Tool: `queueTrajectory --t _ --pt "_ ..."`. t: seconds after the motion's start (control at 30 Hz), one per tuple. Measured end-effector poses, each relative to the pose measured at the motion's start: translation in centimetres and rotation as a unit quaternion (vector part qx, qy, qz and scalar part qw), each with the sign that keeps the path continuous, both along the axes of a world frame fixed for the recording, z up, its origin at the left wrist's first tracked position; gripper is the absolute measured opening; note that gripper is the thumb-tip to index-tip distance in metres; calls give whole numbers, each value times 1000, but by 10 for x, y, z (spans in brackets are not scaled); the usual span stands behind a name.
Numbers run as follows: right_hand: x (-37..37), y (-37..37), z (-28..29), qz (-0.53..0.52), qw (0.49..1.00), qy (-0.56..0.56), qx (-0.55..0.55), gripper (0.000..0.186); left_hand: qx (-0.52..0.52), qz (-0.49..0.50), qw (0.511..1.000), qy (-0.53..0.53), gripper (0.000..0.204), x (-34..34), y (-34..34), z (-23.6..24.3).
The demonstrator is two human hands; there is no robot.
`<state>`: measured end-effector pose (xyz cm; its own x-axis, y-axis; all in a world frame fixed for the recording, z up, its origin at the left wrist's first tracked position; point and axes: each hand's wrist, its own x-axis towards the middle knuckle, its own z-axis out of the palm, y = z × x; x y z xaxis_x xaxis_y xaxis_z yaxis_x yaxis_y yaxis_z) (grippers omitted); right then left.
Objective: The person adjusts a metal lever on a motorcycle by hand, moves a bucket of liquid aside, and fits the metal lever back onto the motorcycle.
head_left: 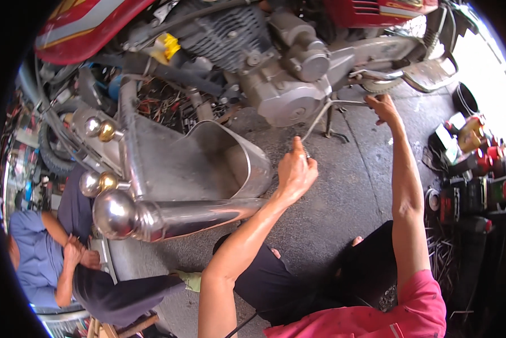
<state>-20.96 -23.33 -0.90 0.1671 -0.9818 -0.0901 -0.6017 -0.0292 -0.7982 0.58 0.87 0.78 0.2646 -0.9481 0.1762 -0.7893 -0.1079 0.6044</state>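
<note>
Left hand (297, 173) and right hand (385, 109) grasp a bent metal rod (321, 116). Whether it is fastened to the engine (284, 100) is unclear

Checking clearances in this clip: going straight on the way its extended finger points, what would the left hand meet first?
Probably the round silver engine cover, which lies ahead of the left hand in the picture. Depth is unclear, so the hand might pass beneath it instead.
</note>
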Motion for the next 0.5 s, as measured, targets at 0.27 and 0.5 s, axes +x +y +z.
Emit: queueTrajectory --t 0.27,0.5 --pt "0 12 10 -10 1000 19 19 46 36 -19 999 36 55 0 2 1" --pt "-2 11 10 -26 999 29 20 48 34 -16 998 44 50 0 -1 -4"
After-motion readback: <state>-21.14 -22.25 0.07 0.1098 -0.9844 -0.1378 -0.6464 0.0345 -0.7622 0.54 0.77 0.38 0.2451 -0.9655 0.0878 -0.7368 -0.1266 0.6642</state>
